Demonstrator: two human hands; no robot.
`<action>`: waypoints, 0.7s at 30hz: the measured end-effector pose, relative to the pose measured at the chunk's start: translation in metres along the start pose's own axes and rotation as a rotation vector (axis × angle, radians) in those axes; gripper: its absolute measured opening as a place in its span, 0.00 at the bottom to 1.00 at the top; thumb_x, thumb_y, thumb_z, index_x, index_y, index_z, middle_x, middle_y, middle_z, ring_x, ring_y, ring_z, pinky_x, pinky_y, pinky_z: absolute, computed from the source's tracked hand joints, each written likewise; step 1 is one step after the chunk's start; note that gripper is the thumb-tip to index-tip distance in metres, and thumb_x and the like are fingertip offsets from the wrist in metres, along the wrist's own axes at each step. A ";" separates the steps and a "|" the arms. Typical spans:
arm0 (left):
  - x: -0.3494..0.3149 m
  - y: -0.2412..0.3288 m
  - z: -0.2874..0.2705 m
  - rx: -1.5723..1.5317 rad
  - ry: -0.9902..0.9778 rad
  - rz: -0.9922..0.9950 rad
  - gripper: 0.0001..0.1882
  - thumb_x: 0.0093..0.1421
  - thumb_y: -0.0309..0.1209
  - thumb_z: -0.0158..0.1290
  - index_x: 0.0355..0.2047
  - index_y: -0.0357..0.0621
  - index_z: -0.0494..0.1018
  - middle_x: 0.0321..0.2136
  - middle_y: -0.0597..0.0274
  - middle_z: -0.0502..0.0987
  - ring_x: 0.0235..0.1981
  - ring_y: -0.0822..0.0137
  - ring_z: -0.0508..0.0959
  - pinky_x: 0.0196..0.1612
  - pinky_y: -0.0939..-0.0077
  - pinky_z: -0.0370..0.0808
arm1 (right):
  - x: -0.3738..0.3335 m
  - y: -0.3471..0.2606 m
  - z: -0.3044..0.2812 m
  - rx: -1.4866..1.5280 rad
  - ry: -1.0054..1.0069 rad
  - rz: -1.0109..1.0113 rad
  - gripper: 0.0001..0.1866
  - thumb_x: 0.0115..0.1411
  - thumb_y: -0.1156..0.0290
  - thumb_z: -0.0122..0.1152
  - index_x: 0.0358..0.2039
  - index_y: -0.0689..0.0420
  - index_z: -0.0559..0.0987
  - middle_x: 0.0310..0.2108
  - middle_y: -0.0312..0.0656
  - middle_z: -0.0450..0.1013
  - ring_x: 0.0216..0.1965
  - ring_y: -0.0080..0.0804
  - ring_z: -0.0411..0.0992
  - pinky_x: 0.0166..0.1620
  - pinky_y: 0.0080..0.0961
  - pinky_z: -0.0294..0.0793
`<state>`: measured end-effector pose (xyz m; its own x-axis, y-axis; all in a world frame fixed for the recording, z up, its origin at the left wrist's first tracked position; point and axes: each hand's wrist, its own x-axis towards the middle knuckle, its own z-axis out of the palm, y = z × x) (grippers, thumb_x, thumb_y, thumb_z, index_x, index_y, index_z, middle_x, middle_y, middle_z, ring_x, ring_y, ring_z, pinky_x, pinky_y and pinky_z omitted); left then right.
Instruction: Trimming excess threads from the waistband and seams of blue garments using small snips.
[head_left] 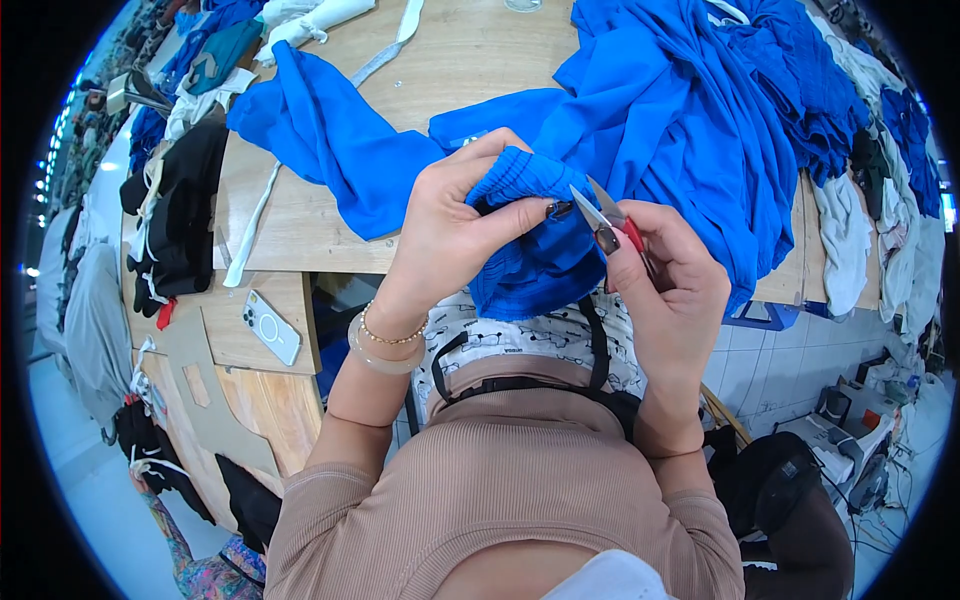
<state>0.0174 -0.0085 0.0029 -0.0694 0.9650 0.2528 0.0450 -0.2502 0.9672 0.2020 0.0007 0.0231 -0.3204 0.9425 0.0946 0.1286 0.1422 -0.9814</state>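
Observation:
My left hand point(455, 225) pinches a gathered, elastic-like edge of a bright blue garment point(530, 250) and holds it up in front of my chest. My right hand point(670, 285) grips small thread snips with red handles point(605, 215); their metal blades point up-left at the cloth edge by my left thumb. The garment trails left over the wooden table point(470, 60) as a long blue sleeve or leg point(320, 140). A bracelet and bangle sit on my left wrist.
A big heap of blue garments point(720, 110) covers the table's right side. White strips of fabric point(255, 215) and black garments point(180, 215) lie at the left. A white phone point(270, 327) rests on a lower wooden shelf. Machines stand on the floor at lower right.

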 end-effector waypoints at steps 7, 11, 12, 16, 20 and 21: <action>-0.001 -0.001 0.002 -0.119 0.005 -0.083 0.05 0.51 0.21 0.59 0.29 0.34 0.75 0.26 0.67 0.73 0.27 0.77 0.71 0.31 0.84 0.68 | 0.000 0.007 0.004 -0.022 0.037 -0.095 0.08 0.57 0.81 0.56 0.38 0.66 0.74 0.28 0.35 0.72 0.24 0.13 0.65 0.26 0.08 0.61; 0.000 0.000 0.002 -0.113 -0.009 -0.078 0.05 0.51 0.21 0.59 0.29 0.35 0.75 0.26 0.67 0.73 0.27 0.78 0.71 0.31 0.85 0.68 | 0.000 0.007 0.004 -0.024 0.074 -0.121 0.08 0.57 0.81 0.57 0.38 0.65 0.75 0.28 0.34 0.72 0.24 0.12 0.64 0.26 0.08 0.60; 0.000 0.001 0.003 -0.128 -0.004 -0.089 0.05 0.51 0.21 0.59 0.28 0.35 0.75 0.26 0.68 0.73 0.27 0.79 0.71 0.31 0.85 0.68 | -0.001 0.007 0.005 -0.036 0.078 -0.119 0.08 0.57 0.80 0.57 0.38 0.64 0.75 0.27 0.34 0.72 0.24 0.12 0.64 0.26 0.08 0.59; -0.001 0.002 0.004 -0.149 0.004 -0.091 0.05 0.51 0.21 0.59 0.28 0.34 0.75 0.25 0.68 0.73 0.27 0.79 0.70 0.32 0.85 0.68 | -0.001 0.012 0.008 -0.043 0.096 -0.153 0.08 0.57 0.80 0.58 0.38 0.64 0.75 0.26 0.32 0.71 0.23 0.11 0.63 0.26 0.07 0.58; 0.000 -0.004 0.003 -0.147 -0.016 0.019 0.04 0.52 0.21 0.57 0.27 0.34 0.74 0.26 0.68 0.72 0.26 0.80 0.68 0.30 0.87 0.65 | -0.002 0.015 0.009 -0.097 0.125 -0.253 0.07 0.56 0.80 0.58 0.37 0.64 0.75 0.25 0.31 0.70 0.23 0.10 0.62 0.25 0.06 0.56; 0.000 -0.007 0.002 -0.195 0.007 -0.005 0.04 0.52 0.22 0.56 0.26 0.34 0.73 0.26 0.68 0.71 0.26 0.81 0.67 0.29 0.88 0.63 | -0.003 0.014 0.008 -0.116 0.124 -0.257 0.07 0.56 0.80 0.58 0.37 0.64 0.75 0.25 0.31 0.70 0.23 0.10 0.62 0.26 0.06 0.56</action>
<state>0.0193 -0.0066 -0.0043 -0.0762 0.9658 0.2478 -0.1496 -0.2568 0.9548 0.1967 -0.0024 0.0076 -0.2405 0.8998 0.3639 0.1668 0.4077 -0.8978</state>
